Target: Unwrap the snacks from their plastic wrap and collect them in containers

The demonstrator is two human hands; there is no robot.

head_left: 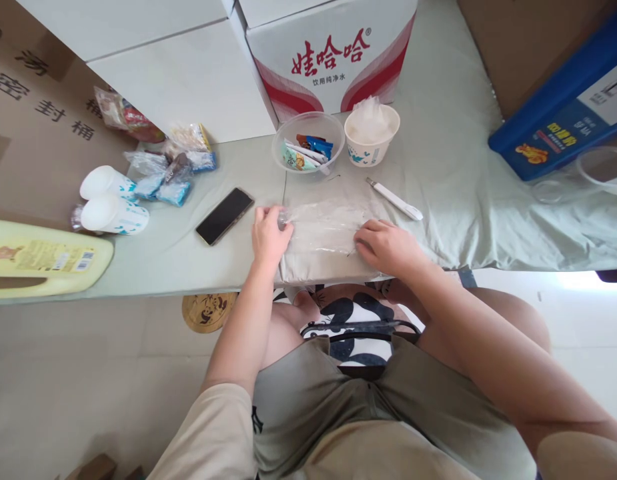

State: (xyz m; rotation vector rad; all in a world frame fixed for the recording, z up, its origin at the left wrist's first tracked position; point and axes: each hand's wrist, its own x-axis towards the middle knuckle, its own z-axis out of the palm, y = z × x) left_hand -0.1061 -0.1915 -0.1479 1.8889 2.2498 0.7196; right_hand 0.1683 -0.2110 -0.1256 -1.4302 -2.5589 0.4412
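Note:
A clear plastic bag lies flat near the front edge of the cloth-covered table. My left hand is closed on the bag's left end, pinching it between thumb and fingers. My right hand rests with curled fingers on the bag's right end. Behind the bag stand a clear bowl with several small packets and a white paper cup stuffed with crumpled plastic. A white pen-like tool lies to the right of the bowl.
A black phone lies left of my hands. Farther left are snack packets, two lying paper cups and a yellow jug. A red-and-white carton stands at the back, a blue box at right.

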